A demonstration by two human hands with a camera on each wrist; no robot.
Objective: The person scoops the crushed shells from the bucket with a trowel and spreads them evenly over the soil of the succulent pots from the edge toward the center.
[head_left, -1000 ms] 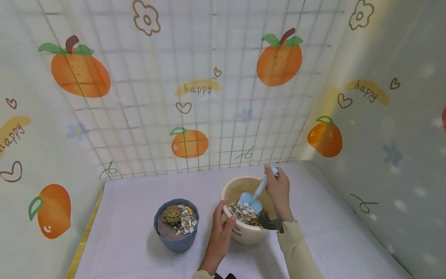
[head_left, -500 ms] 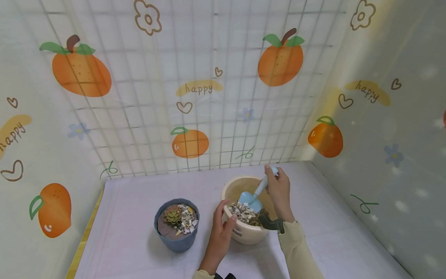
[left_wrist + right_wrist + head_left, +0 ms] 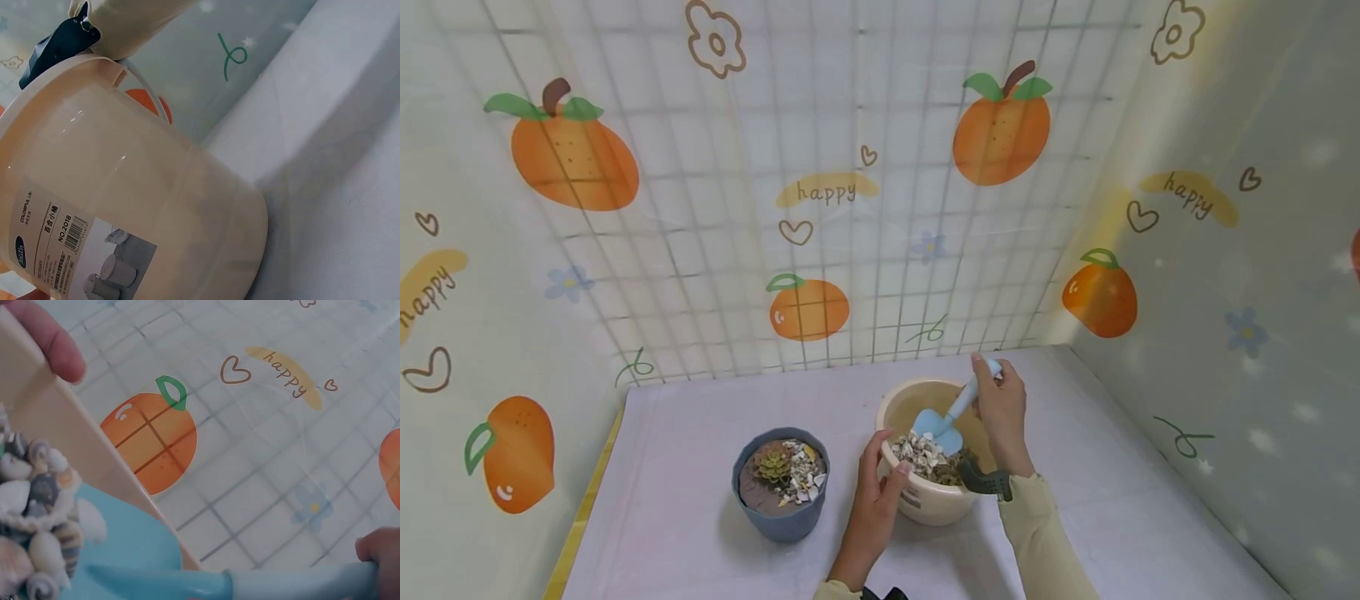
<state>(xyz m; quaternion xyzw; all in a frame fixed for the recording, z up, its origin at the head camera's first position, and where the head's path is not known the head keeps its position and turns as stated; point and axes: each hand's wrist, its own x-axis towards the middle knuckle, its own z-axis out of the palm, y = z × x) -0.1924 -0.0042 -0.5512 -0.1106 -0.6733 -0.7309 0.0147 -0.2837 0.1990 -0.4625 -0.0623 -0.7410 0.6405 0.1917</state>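
In the head view a cream bucket [image 3: 936, 504] stands on the table with seashells [image 3: 921, 454] inside. My left hand [image 3: 872, 496] grips its left rim, a finger [image 3: 62, 356] hooked over the edge in the right wrist view. My right hand [image 3: 1002, 408] holds a light blue shovel [image 3: 966, 400] by its handle from above. The shovel's blade lies inside the bucket against the shells, several of them heaped on or beside it in the right wrist view. A printed label [image 3: 81, 250] shows on the bucket's side in the left wrist view.
Left of the bucket stands a blue-grey pot [image 3: 782, 525] with a succulent [image 3: 772, 462], brown soil and white shell pieces. A white cloth covers the table [image 3: 677, 442]. Patterned curtains over a wire grid close off the back and sides.
The shovel's blade has shifted very slightly left and back inside the bucket, with the right hand moving barely with it. The left hand and both containers stay in place.
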